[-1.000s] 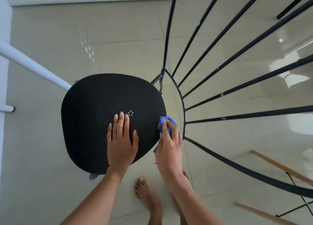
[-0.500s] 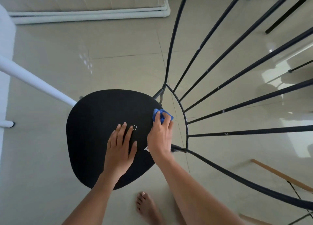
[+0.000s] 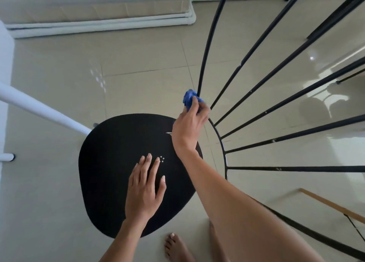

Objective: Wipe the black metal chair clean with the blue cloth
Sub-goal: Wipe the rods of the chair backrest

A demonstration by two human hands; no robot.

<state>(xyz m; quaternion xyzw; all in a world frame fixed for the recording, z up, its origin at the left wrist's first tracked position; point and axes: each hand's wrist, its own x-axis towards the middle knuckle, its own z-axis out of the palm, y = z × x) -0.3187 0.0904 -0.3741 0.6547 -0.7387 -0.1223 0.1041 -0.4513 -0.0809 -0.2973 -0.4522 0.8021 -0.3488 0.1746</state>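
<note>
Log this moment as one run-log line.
right hand: grips bunched blue cloth at black metal chair back rod | left hand: flat on round black seat | phase: wiping backrest

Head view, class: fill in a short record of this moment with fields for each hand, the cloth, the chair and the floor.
left hand: flat on the chair seat, fingers straight
right hand: grips the blue cloth
cloth: bunched, at the base of a back rod
chair: black, round seat, thin rods fanning out
floor: glossy beige tiles
</note>
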